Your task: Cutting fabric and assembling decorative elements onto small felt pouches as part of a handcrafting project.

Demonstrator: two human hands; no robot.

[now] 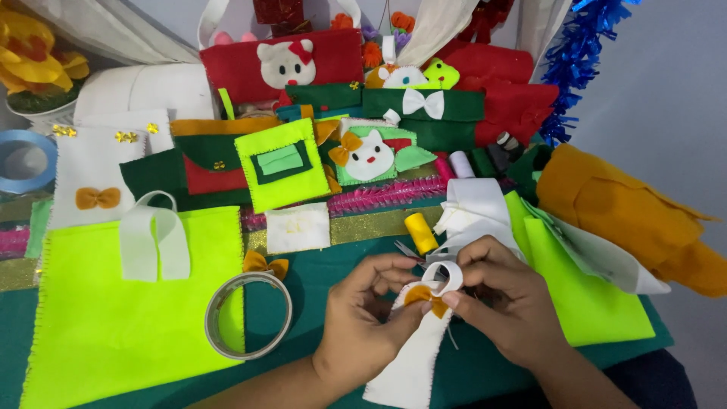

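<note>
My left hand [363, 318] and my right hand [503, 299] meet over a long white felt strip [409, 363] that hangs toward me. Both hands pinch the strip's looped top end, where a small orange felt bow [425, 297] sits between my thumbs. The strip has stitched edges. A pair of scissors [409, 250] lies just beyond my fingers, partly hidden, beside a yellow thread spool [419, 232]. All of this is over the green felt sheet [318, 273] on the table.
A neon yellow bag with a white handle [136, 303] lies at left, a tape ring [248, 314] on its corner. Neon felt sheets [583, 288] and rolled orange felt [636, 212] lie right. Several felt pouches and a cat-face piece [367, 155] crowd the back.
</note>
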